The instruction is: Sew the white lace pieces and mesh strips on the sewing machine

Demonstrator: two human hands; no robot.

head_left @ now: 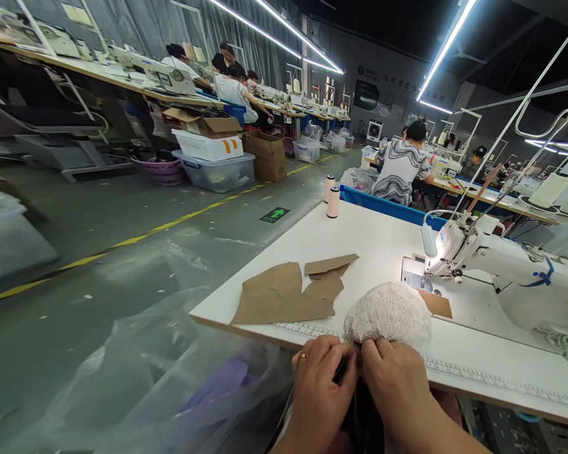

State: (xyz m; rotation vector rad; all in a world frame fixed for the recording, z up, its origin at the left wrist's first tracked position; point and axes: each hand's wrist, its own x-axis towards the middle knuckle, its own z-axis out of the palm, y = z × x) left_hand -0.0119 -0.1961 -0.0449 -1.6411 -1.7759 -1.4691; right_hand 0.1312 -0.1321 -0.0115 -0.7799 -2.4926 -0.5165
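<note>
A rounded, cup-shaped piece of white lace [388, 312] rests at the table's near edge, its dome facing away from me. My left hand [322, 372] is closed in a pinch at the piece's lower left edge, a ring on one finger. Beside it, my right hand [397, 372] has its fingers closed on the near edge of the same lace piece. The fingertips hide what exactly is pinched between them. Brown paper pattern pieces [274, 293] lie left of the lace. To the right stands a white sewing machine [515, 265] with its lamp lit.
Two pale pink thread spools [332, 203] stand at the table's far corner. A printed measuring scale [497, 378] runs along the near edge. Clear plastic bags [137, 378] lie on the floor at left. A person [400, 167] in a patterned top sits ahead.
</note>
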